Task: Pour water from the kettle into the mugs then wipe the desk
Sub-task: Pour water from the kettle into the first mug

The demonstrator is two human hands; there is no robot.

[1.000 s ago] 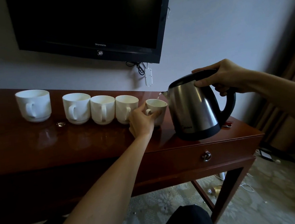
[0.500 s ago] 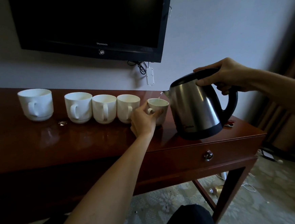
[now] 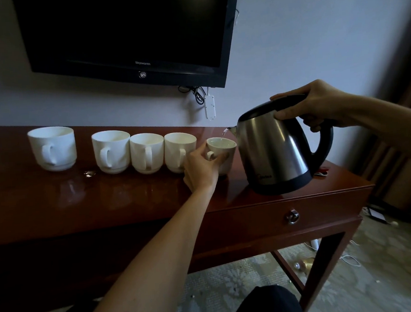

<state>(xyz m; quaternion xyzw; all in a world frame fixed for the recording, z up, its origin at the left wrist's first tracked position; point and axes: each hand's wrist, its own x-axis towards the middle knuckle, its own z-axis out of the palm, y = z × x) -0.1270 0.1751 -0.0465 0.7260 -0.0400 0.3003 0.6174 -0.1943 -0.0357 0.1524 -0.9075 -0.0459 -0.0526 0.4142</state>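
Water runs from the tilted steel kettle (image 3: 276, 150) your right hand (image 3: 318, 105) grips into the small white mug (image 3: 224, 152) your left hand (image 3: 200, 171) clasps, near the desk's (image 3: 129, 206) right end.

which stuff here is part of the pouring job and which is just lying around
Part of the job: kettle in the right hand; small cup steadied by the left hand; four white mugs; desk.

Just lying about: TV; power strip; bottle on the floor.

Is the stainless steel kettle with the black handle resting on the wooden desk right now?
No, the right hand holds the stainless steel kettle tilted above the desk, pouring into the small white mug.
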